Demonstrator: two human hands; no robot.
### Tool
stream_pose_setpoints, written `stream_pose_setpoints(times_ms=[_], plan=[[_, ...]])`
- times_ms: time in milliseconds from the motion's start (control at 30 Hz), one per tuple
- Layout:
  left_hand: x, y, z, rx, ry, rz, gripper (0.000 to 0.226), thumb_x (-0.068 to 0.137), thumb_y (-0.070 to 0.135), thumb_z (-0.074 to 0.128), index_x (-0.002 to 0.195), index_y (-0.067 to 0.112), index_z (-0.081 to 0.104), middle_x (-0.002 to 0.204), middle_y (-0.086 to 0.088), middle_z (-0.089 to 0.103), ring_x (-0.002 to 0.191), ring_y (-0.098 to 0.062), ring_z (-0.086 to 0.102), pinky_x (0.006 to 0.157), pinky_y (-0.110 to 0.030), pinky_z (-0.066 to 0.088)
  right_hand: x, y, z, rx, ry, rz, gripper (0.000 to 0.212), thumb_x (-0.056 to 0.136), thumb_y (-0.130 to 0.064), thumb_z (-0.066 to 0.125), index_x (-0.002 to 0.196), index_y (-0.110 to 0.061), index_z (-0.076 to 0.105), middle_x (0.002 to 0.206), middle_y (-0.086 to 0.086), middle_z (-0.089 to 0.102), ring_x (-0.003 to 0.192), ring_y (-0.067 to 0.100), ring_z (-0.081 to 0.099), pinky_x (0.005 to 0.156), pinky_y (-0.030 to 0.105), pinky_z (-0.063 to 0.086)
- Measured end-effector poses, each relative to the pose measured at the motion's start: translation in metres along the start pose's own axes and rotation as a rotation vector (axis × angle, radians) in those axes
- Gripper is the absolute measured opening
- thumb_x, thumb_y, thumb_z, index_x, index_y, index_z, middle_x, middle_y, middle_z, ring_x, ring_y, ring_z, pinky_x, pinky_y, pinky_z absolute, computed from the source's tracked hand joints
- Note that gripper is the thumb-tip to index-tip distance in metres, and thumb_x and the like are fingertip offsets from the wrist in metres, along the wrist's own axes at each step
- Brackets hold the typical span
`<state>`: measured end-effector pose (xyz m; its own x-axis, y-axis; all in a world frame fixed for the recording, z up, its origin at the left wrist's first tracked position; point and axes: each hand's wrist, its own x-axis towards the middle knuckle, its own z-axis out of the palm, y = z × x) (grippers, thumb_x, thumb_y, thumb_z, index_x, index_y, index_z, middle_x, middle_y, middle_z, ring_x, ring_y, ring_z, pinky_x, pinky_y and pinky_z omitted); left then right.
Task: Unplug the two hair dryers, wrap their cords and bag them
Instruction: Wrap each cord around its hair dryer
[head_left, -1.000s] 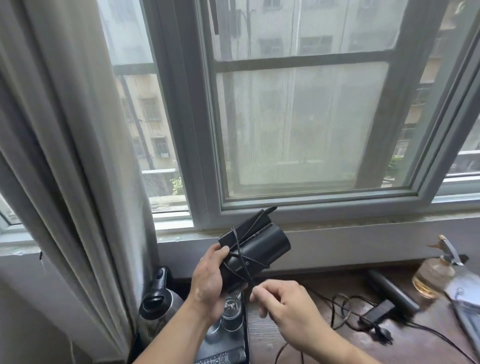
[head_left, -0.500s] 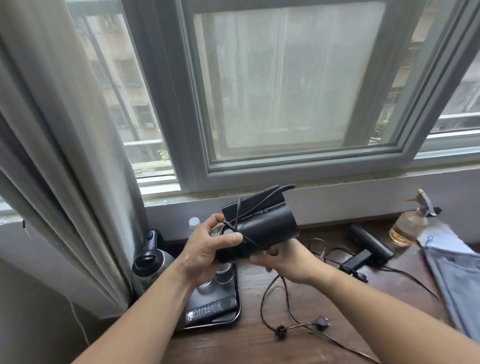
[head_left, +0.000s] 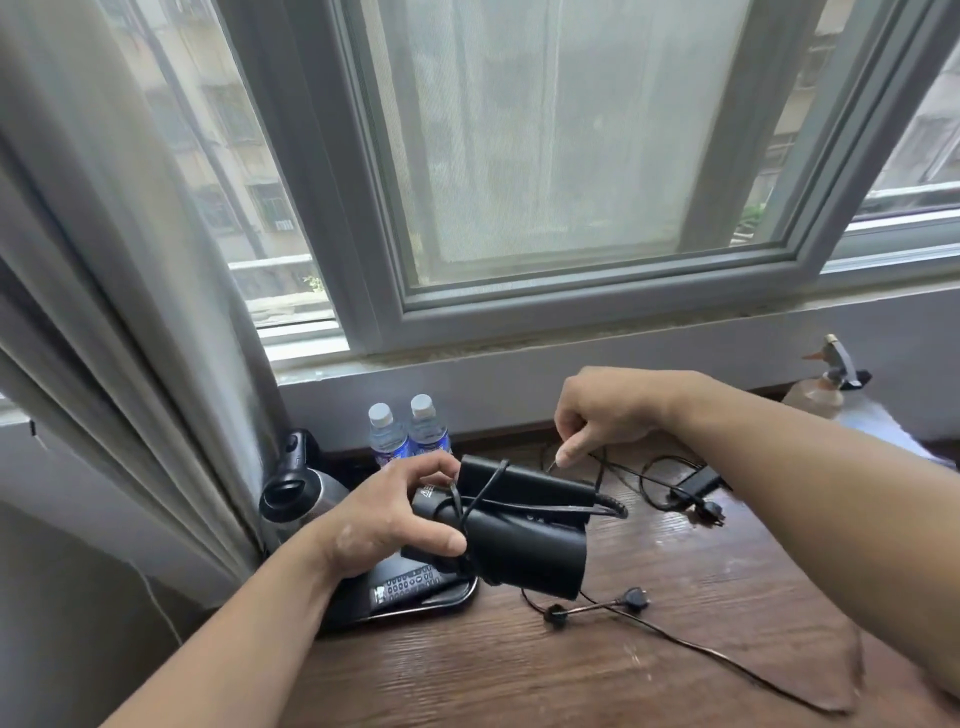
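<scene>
My left hand (head_left: 395, 517) grips a black folded hair dryer (head_left: 524, 545) by its rear end, just above the wooden table. Its black cord (head_left: 488, 483) is wound round the barrel and folded handle. My right hand (head_left: 608, 410) is raised behind the dryer and pinches the thin cord between thumb and finger. The loose end with its plug (head_left: 636, 598) trails on the table below the dryer. Behind my right forearm lie a second cord and plug (head_left: 698, 506); the second dryer is hidden by the arm.
A black tray (head_left: 415, 608) with a remote and an electric kettle (head_left: 301, 491) sit at the left, two water bottles (head_left: 408, 428) behind. A spray bottle (head_left: 823, 387) stands far right. Curtain hangs left; the wooden table (head_left: 571, 675) runs under the window.
The view tilted down. My right hand left the underside of the dryer and rose behind it, pulling the cord up. The dryer dropped lower and now lies more level.
</scene>
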<state>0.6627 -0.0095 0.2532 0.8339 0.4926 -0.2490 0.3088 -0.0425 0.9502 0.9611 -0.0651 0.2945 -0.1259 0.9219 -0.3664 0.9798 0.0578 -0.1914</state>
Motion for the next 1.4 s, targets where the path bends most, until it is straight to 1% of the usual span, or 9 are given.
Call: stream_pose_setpoints(times_ms=[167, 300, 433, 533, 633, 867, 1100, 1233, 1400], plan=[[0.002, -0.019, -0.001, 0.149, 0.082, -0.090, 0.048, 0.059, 0.015, 0.092, 0.097, 0.028, 0.065, 0.108, 0.000, 0.064, 0.085, -0.009, 0.064, 0.078, -0.026, 0.055, 0.005, 0.001, -0.006, 0.017, 0.134, -0.039, 0.031, 0.078, -0.055, 0.077, 0.070, -0.027, 0.067, 0.066, -0.010, 0.066, 0.064, 0.004, 0.059, 0.059, 0.025, 0.042], [0.007, -0.038, 0.000, 0.211, 0.121, -0.112, 0.057, 0.054, 0.039, 0.095, 0.101, 0.029, 0.065, 0.109, -0.001, 0.068, 0.091, -0.015, 0.065, 0.097, -0.049, 0.054, 0.006, -0.006, -0.011, 0.125, 0.222, -0.015, 0.035, 0.081, -0.051, 0.077, 0.064, -0.024, 0.063, 0.060, -0.005, 0.061, 0.056, 0.007, 0.053, 0.055, 0.025, 0.039], [0.010, -0.046, 0.008, 0.023, 0.367, -0.164, 0.051, 0.061, 0.034, 0.094, 0.102, 0.028, 0.064, 0.113, -0.006, 0.064, 0.089, -0.021, 0.073, 0.071, -0.040, 0.062, 0.004, -0.029, -0.004, 0.350, 0.315, 0.021, 0.032, 0.091, -0.046, 0.068, 0.072, -0.020, 0.070, 0.064, -0.006, 0.066, 0.055, 0.002, 0.058, 0.057, 0.024, 0.043], [0.017, -0.056, 0.015, -0.044, 0.545, -0.159, 0.059, 0.051, 0.051, 0.094, 0.099, 0.034, 0.064, 0.111, -0.007, 0.068, 0.094, -0.028, 0.072, 0.077, -0.047, 0.062, 0.001, -0.055, 0.011, 0.542, 0.363, 0.032, 0.030, 0.098, -0.035, 0.058, 0.080, -0.018, 0.076, 0.060, -0.010, 0.063, 0.053, 0.003, 0.052, 0.056, 0.022, 0.039], [0.023, -0.053, 0.022, -0.304, 0.631, -0.122, 0.049, 0.068, 0.026, 0.091, 0.107, 0.020, 0.062, 0.108, -0.015, 0.070, 0.085, -0.029, 0.073, 0.063, -0.038, 0.060, 0.000, -0.080, 0.038, 0.967, 0.323, -0.011, 0.028, 0.103, -0.021, 0.051, 0.092, -0.007, 0.073, 0.056, -0.005, 0.049, 0.045, 0.008, 0.038, 0.047, 0.025, 0.033], [0.031, -0.028, 0.025, -0.735, 0.580, -0.033, 0.047, 0.080, 0.029, 0.076, 0.114, 0.008, 0.053, 0.086, -0.016, 0.067, 0.075, -0.031, 0.064, 0.062, -0.039, 0.051, -0.002, -0.105, 0.094, 1.301, 0.324, -0.065, 0.030, 0.107, -0.023, 0.045, 0.093, -0.010, 0.069, 0.059, 0.001, 0.056, 0.049, 0.012, 0.042, 0.048, 0.021, 0.035], [0.030, -0.026, 0.023, -0.812, 0.406, 0.006, 0.081, 0.072, 0.055, 0.083, 0.123, 0.000, 0.053, 0.104, -0.024, 0.062, 0.083, -0.033, 0.062, 0.062, -0.040, 0.052, -0.001, -0.103, 0.105, 1.300, 0.295, -0.017, 0.043, 0.102, -0.037, 0.050, 0.076, -0.007, 0.069, 0.052, -0.005, 0.048, 0.047, 0.005, 0.038, 0.047, 0.015, 0.031], [0.026, -0.022, 0.027, -0.779, 0.370, 0.013, 0.076, 0.056, 0.025, 0.094, 0.119, 0.009, 0.055, 0.097, -0.013, 0.068, 0.083, -0.025, 0.066, 0.062, -0.039, 0.052, -0.003, -0.098, 0.108, 1.142, 0.316, 0.076, 0.057, 0.089, -0.062, 0.055, 0.065, -0.013, 0.073, 0.051, -0.001, 0.050, 0.049, 0.010, 0.042, 0.051, 0.021, 0.036], [0.023, -0.022, 0.027, -0.730, 0.365, 0.032, 0.079, 0.056, 0.015, 0.091, 0.122, 0.005, 0.048, 0.092, -0.014, 0.068, 0.079, -0.032, 0.064, 0.061, -0.039, 0.049, -0.004, -0.094, 0.113, 1.066, 0.270, 0.038, 0.054, 0.095, -0.053, 0.060, 0.062, -0.010, 0.071, 0.050, -0.003, 0.049, 0.048, 0.009, 0.042, 0.051, 0.019, 0.034]])
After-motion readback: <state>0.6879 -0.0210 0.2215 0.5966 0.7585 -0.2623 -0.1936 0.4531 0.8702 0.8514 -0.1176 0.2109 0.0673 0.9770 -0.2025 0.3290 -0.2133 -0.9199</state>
